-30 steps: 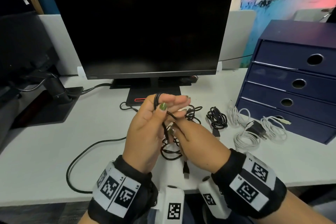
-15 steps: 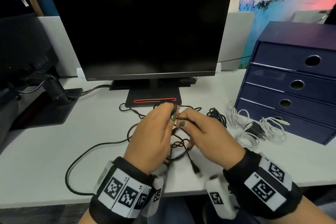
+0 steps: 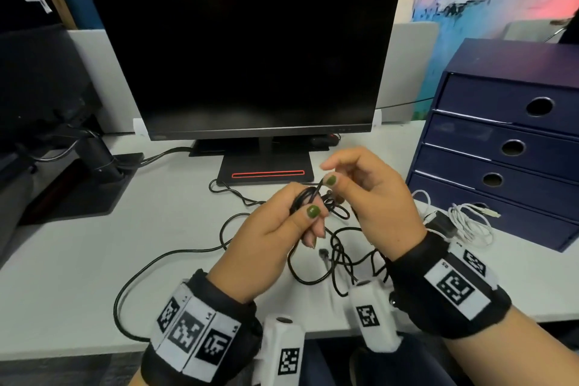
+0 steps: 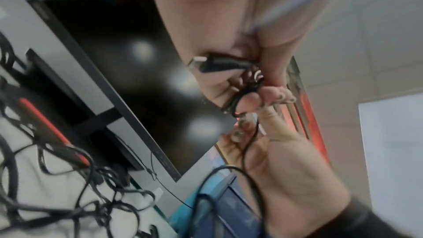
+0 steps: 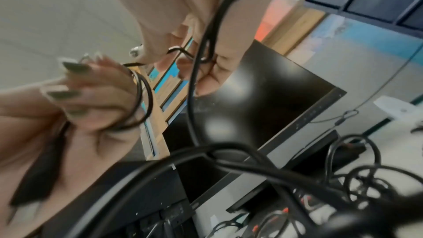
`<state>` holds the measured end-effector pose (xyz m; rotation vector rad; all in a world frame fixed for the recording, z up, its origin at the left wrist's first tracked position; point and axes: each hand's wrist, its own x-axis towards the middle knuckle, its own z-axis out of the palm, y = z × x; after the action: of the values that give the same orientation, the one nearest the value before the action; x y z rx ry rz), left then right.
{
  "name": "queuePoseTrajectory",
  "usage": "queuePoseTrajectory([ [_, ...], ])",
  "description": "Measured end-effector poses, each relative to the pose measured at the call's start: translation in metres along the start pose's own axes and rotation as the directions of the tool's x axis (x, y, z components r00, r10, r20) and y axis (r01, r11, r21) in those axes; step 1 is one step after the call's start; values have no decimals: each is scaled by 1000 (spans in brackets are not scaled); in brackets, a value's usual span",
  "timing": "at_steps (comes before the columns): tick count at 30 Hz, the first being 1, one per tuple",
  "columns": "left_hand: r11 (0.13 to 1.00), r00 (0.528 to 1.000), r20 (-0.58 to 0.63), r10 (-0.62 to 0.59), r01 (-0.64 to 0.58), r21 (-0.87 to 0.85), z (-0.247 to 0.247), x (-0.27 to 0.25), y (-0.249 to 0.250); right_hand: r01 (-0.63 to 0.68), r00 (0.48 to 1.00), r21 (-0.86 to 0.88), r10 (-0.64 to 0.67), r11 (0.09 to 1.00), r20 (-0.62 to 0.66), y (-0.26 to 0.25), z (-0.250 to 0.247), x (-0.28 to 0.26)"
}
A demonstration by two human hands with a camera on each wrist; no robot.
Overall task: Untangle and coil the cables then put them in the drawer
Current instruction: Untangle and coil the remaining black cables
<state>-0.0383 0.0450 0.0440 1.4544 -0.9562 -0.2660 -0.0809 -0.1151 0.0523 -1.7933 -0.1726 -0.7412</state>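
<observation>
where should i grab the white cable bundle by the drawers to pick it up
Grip the white cable bundle across the middle of its gathered loops, coming from above. It lies flat on the desk, and its plug end trails loose toward the drawer unit.

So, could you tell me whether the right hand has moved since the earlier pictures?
Yes. The right hand has risen and shifted right, toward the drawer unit, pinching the black cable.

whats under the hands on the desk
A loose tangle of black cable with a plug end lies on the white desk. The hands hide part of it.
</observation>
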Motion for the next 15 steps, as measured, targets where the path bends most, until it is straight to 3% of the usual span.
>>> queuePoseTrajectory([
  [3,948,1000,-25,4,-12,-317,6,0,7,8,1000,-97,-5,995,29,6,11,-7],
  [5,868,996,-89,10,-53,-493,6,1,10,-39,988,-181,65,983,139,11,20,-12],
  [7,819,983,-181,18,-119,-562,3,3,13,-53,961,-344,141,937,237,15,26,-17],
  [12,850,939,-341,43,-214,-481,1,4,7,2,882,-499,234,867,409,10,32,-29],
  [15,956,914,-392,108,-204,-212,-1,4,-2,62,845,-607,282,793,455,9,29,-28],
])
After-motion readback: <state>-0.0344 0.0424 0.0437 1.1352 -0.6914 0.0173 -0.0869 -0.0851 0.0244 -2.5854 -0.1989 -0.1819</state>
